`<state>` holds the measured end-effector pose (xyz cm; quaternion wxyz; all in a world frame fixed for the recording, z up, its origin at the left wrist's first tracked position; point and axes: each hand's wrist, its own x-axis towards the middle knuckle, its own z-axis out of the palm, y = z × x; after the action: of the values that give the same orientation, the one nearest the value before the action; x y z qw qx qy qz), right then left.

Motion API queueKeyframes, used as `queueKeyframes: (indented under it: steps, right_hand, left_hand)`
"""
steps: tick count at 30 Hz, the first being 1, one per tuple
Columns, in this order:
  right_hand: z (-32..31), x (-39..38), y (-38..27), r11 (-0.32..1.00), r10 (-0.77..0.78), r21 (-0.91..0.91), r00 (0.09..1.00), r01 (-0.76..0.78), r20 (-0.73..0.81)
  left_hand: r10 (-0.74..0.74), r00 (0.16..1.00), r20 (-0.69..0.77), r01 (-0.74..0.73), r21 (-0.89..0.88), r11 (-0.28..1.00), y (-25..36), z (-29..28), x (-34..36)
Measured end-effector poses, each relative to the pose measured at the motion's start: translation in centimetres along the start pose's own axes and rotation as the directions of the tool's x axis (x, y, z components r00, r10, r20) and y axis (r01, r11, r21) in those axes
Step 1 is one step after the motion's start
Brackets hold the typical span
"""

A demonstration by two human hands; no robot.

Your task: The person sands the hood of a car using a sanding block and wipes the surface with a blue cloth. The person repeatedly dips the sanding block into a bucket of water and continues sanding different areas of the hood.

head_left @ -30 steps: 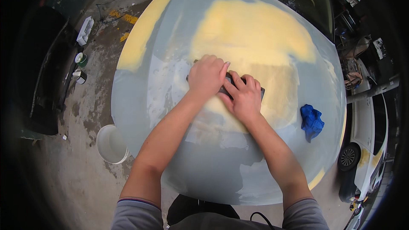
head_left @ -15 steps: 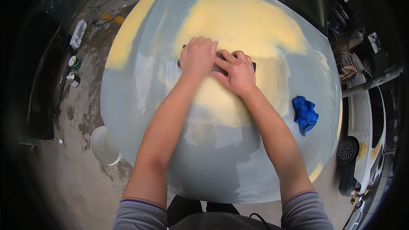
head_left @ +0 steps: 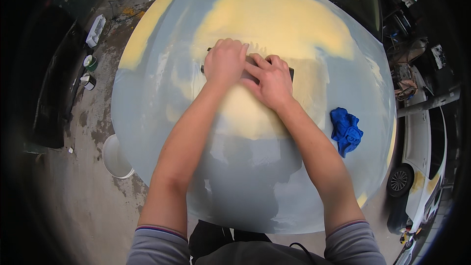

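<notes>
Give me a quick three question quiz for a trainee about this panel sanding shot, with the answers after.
1. True or false: both hands press on the dark sanding block.
2. Which colour is the rag: A red, B blue, C white?
3. Fill in: the white bucket stands on the ____, at the panel's left edge.

Key: 1 true, the left hand and right hand both cover it. 2 B. 3 floor.

Your two bare forearms reach away from you and converge. Your left hand (head_left: 224, 63) lies flat, palm down, fingers together; your right hand (head_left: 271, 81) presses just beside it, fingertips overlapping its edge.
</notes>
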<state>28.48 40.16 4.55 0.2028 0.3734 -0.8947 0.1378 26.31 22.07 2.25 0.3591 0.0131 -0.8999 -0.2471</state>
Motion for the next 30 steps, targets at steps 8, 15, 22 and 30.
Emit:
queueKeyframes:
  steps: [8, 15, 22, 30]
  right_hand:
    - [-1.9, -1.6, -0.2, 0.998, -0.062, -0.015, 0.998, 0.062, -0.005]
    - [-2.3, -6.4, -3.3, 1.0, -0.006, 0.027, 1.0, 0.005, 0.027]
    - [0.2, 4.2, -2.4, 0.998, 0.047, 0.03, 0.997, -0.048, 0.062]
    - [-1.0, -7.6, -8.9, 0.999, 0.049, 0.014, 0.998, -0.049, 0.024]
  left_hand:
    - [0.062, 0.997, -0.042, -0.064, -0.046, 0.997, 2.2, -1.6, -2.2]
    - [0.06, 0.998, 0.03, -0.058, -0.077, 0.995, 3.1, -4.0, -7.2]
    - [-0.006, 1.0, 0.014, 0.007, -0.05, 0.999, -2.5, -2.1, 2.4]
    - [0.106, 0.994, 0.016, -0.103, -0.151, 0.983, 0.2, -6.8, -8.6]
